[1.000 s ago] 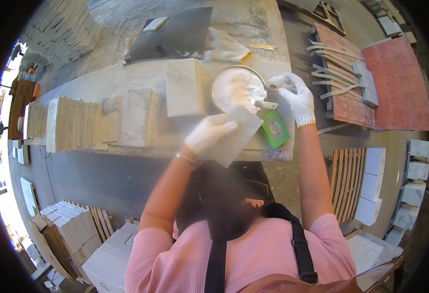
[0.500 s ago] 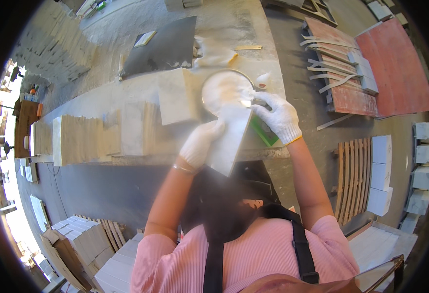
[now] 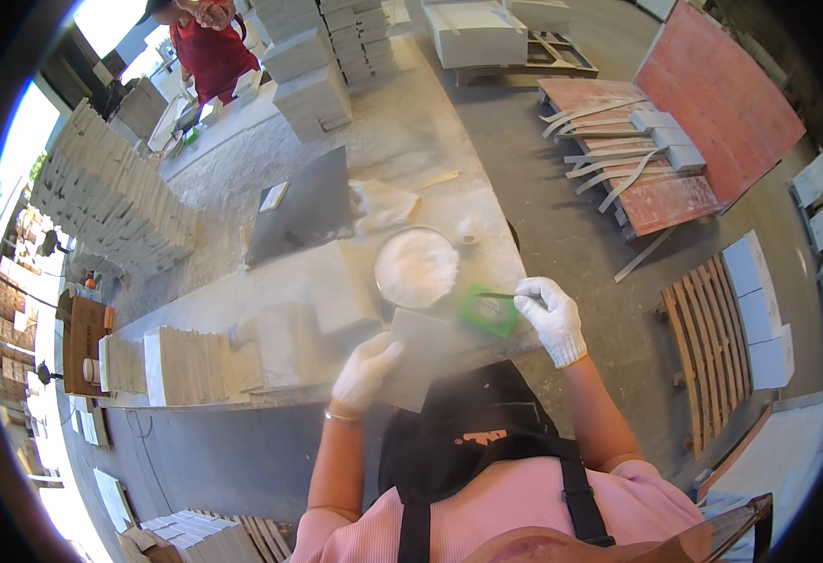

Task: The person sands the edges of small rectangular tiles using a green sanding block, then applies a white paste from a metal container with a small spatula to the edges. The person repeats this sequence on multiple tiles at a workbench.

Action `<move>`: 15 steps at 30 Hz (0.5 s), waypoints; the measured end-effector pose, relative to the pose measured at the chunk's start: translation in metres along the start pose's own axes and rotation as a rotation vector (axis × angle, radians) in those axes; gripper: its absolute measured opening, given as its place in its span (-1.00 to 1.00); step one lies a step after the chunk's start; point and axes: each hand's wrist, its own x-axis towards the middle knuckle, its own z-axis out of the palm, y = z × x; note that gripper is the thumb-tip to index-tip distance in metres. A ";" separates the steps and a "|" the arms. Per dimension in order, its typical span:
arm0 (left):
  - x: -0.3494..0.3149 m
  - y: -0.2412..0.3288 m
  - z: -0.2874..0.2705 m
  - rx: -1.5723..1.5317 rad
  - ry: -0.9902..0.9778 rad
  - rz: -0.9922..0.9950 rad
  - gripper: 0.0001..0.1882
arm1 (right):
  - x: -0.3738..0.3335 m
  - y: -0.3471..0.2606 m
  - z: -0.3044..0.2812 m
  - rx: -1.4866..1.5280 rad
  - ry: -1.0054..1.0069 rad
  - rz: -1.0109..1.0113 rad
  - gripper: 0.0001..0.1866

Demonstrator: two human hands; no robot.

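My left hand [image 3: 364,373], in a white knit glove, grips a flat rectangular tile [image 3: 415,361] by its left edge. The tile is tilted at the table's front edge, its greyish face showing. My gloved right hand [image 3: 554,324] pinches a thin dark stick-like tool [image 3: 498,296], whose exact kind I cannot make out. The tool reaches leftward over a green, box-like thing [image 3: 500,324] on the table's right corner. Beyond the tile, a round dish [image 3: 377,270] holds white, powdery or pasty stuff [image 3: 421,267].
Tiles [image 3: 186,366] stand in rows along the table's left front. A dark sheet [image 3: 303,211] and crumpled cloth [image 3: 383,202] lie farther back. Red boards with straps [image 3: 655,197] and a wooden pallet [image 3: 711,347] are at right. Another person in red [image 3: 210,56] is far left.
My right hand has moved from the tile's far edge to the green thing, where a dark tool now shows in it. The tile's face has turned from white to greyish. The view has shifted.
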 end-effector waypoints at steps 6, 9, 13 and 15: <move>-0.019 0.005 0.001 0.180 0.048 0.075 -0.60 | -0.031 0.009 0.007 -0.190 0.049 -0.177 -0.84; -0.034 0.007 -0.002 0.285 0.136 0.064 -0.59 | -0.034 0.005 0.018 -0.347 -0.051 -0.310 -0.83; -0.052 0.000 -0.008 0.181 0.123 0.089 -0.55 | -0.034 0.003 0.036 -0.505 -0.104 -0.369 -0.81; -0.057 -0.006 -0.012 0.130 0.111 0.102 -0.53 | -0.032 0.005 0.037 -0.546 -0.109 -0.393 -0.81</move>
